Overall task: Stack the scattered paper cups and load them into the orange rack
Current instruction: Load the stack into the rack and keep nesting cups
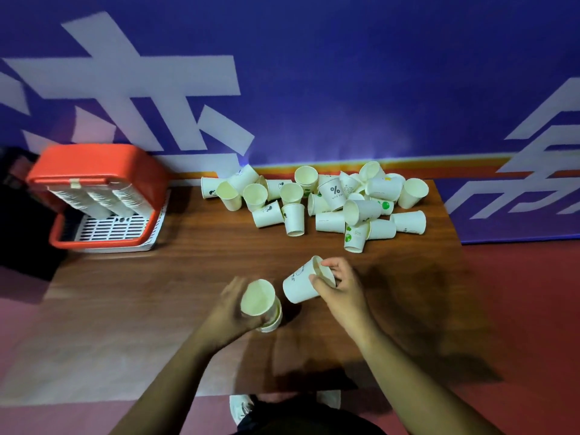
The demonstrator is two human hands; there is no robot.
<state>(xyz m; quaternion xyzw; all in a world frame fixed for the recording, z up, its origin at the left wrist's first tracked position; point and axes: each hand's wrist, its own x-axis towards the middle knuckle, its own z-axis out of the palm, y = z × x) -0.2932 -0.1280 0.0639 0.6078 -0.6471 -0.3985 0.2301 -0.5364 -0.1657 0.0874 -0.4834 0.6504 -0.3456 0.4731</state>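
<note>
Partway: your left hand [232, 306] grips a white paper-cup stack [260, 301], your right hand [342, 287] one cup [299, 285]; orange plastic rack [94, 161] part-filled, heap [329, 199] waiting.

1. A branded indoor venue, perhaps a shop or event stand, is suggested by a purple-blue wall panel [345, 73] printed with large white angular characters [150, 76].
2. A dark wood-grain table [188, 277] is set against it on a red floor [533, 293].
3. A heap of white paper cups [332, 193] is piled there.

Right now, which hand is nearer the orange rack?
Left. The left hand, gripping a cup stack, is right of the orange rack; the right hand, holding a cup, farther right.
</note>
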